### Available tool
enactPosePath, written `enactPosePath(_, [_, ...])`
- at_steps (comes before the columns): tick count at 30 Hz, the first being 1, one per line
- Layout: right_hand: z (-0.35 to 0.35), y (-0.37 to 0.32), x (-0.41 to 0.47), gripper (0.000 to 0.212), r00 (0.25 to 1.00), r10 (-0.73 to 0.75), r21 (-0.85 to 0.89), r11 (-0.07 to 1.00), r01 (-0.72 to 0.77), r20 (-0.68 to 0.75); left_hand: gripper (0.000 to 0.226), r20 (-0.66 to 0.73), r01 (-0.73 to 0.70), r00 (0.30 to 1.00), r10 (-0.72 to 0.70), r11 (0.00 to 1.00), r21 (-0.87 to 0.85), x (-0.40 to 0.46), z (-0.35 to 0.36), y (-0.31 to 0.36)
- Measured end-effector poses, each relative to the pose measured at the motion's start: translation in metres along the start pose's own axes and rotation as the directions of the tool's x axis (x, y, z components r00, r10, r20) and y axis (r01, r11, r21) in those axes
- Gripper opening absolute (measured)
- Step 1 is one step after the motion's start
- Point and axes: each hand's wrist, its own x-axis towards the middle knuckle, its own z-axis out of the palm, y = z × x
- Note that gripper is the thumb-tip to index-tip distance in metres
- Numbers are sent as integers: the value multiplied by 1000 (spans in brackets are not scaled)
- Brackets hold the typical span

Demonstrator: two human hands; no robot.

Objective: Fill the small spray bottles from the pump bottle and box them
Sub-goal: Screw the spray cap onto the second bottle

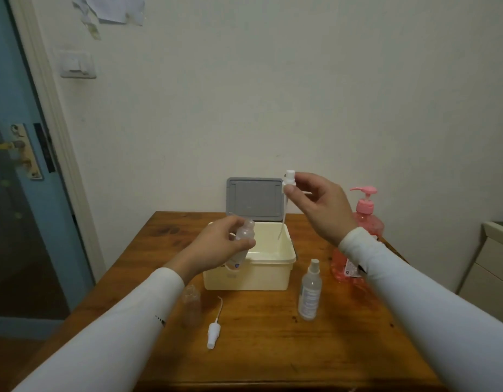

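We see the left hand (216, 244) gripping an uncapped small spray bottle (242, 244) over the near left corner of the open cream box (272, 271), its neck tilted up and to the right; the right hand (321, 207) pinches a white spray head (289, 181) held up above the box, nozzle upward, its dip tube (282, 222) hanging down toward the box; the pink pump bottle (366, 216) stands just behind the right wrist.

One head-worn camera looks forward and down from close above the wooden table (258, 329), facing the wall (272, 94); both forearms reach in from the bottom corners, the door (15, 193) left of them.
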Motion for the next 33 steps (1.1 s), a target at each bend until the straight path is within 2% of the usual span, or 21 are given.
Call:
enactPosePath(6, [-5,-4,12,33,997,-18,55,998,22,-75,44,53,11,999,-13,999,42,3,15,3])
enactPosePath(20, [0,7,11,34,999,4,42,999,-2,-53,42,90,-38,995,32,997,62,13,34,14])
enactPosePath(25, [4,15,6,31,999,46,48,998,-44,-23,44,91,-51,995,50,999,8,13,33,23])
enactPosePath(28, [8,21,-1,25,996,78,77,994,-80,33,48,80,-47,996,50,998,-43,14,31,28])
enactPosePath(33, [12,30,-11,25,985,138,88,985,-148,105,47,62,-25,997,34,988,-149,17,25,37])
